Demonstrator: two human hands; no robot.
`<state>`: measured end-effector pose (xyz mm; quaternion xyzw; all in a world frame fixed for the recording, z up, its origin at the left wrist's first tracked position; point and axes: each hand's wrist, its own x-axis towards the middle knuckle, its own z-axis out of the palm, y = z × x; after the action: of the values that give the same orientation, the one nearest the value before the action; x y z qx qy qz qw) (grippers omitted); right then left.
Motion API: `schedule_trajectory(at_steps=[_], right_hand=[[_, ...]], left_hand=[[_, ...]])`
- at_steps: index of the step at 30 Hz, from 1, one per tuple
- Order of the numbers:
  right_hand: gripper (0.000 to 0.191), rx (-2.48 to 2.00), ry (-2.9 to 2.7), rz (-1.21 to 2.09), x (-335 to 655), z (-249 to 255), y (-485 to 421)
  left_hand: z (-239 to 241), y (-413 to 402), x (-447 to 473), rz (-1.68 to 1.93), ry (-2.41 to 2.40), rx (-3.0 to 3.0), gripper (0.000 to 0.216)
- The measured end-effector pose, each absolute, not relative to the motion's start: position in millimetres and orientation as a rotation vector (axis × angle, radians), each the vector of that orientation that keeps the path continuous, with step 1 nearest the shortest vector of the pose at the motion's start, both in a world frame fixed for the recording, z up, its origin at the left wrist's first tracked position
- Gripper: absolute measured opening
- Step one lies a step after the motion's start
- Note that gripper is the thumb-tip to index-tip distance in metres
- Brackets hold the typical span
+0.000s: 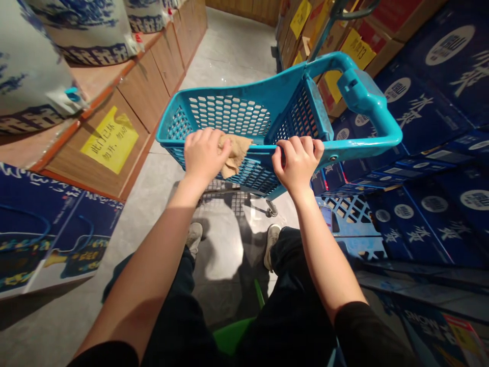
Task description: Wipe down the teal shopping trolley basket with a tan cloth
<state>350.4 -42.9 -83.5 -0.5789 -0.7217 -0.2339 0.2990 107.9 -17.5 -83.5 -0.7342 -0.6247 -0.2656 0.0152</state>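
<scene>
A blue plastic shopping cart (pixel 244 92) stands sideways in front of me, its handle toward the right. My left hand (pixel 206 153) is closed on a tan cloth (pixel 237 152) and presses it over the near rim of the basket. Part of the cloth hangs down the outside of the mesh wall. Farther right along the same rim, my right hand (pixel 298 159) has its fingers curled over the edge. The basket's visible inside holds no goods.
Wooden cabinets (pixel 160 66) carry large blue-and-white jars (pixel 87 30) on the left. Stacked dark blue cartons (pixel 431 102) rise on the right, beside a blue crate (pixel 353 229) with a phone (pixel 331 219) on it. Below me is a green seat (pixel 233 334).
</scene>
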Motion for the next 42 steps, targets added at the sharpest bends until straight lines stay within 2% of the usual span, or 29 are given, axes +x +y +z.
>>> schedule_trajectory(at_steps=[5, 11, 16, 24, 32, 37, 42], right_hand=[[0.034, -1.547, -1.907, -0.629, 348.4, -83.4, -39.2], [0.032, -1.560, -1.913, -0.643, 351.9, -81.9, -42.5], [0.031, -1.574, -1.945, -0.597, 352.4, -79.6, -44.8], [0.031, -1.536, -1.874, -0.634, 354.5, -84.0, -42.8], [0.031, -1.542, -1.921, -0.602, 356.1, -80.7, -45.8], [0.029, -1.551, -1.879, -0.659, 355.5, -83.4, -43.8], [0.028, -1.519, -1.901, -0.702, 362.9, -85.4, -43.1]], left_hand=[[-93.4, -14.9, 100.3, -0.914, -1.920, -2.230, 0.037], [-95.9, -19.3, 100.9, -0.917, -1.783, -2.391, 0.055], [-105.1, -8.1, 67.7, -1.032, -1.847, -2.137, 0.041], [-98.7, -31.6, 114.4, -0.911, -1.683, -2.434, 0.045], [-104.4, -14.6, 67.0, -0.962, -1.942, -2.215, 0.043], [-102.2, -35.3, 102.0, -0.963, -1.753, -2.402, 0.038], [-93.5, -37.1, 99.8, -0.793, -1.640, -2.545, 0.041]])
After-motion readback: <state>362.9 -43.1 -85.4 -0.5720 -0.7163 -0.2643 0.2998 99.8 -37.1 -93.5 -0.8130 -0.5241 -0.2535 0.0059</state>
